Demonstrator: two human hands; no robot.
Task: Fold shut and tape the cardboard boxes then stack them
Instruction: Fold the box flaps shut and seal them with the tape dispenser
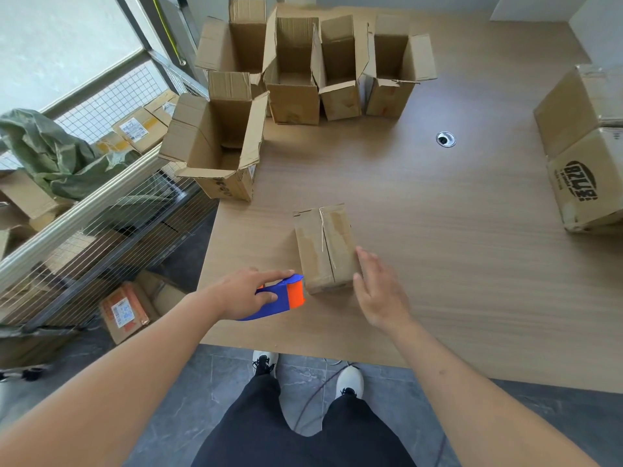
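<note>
At the far left, beyond the table edge, we saw a wire-mesh cart (101,210) loaded with parcels and a green bag (57,153). On the wooden table (455,264), an open cardboard box (215,146) stood at the left edge, with four more open boxes (313,69) clustered behind it at the far side.

Nearer us, our left hand (246,294) gripped the blue-and-orange tape dispenser (281,296), fingers curled round its body, index finger laid along the top. Its orange nose sat just beside the near end of the small closed box (325,247), whose flaps met along a centre seam; we could not tell whether any tape was on it yet.

Our right hand (377,291) was open, fingers straight, resting against the box's right side.

At the far right, two closed boxes (583,146) stood stacked.

We judged the risks thus: with only a flat hand steadying it, the light box might slide away under the dispenser's pull, or the tape might run off the seam and leave the flaps gaping.
</note>
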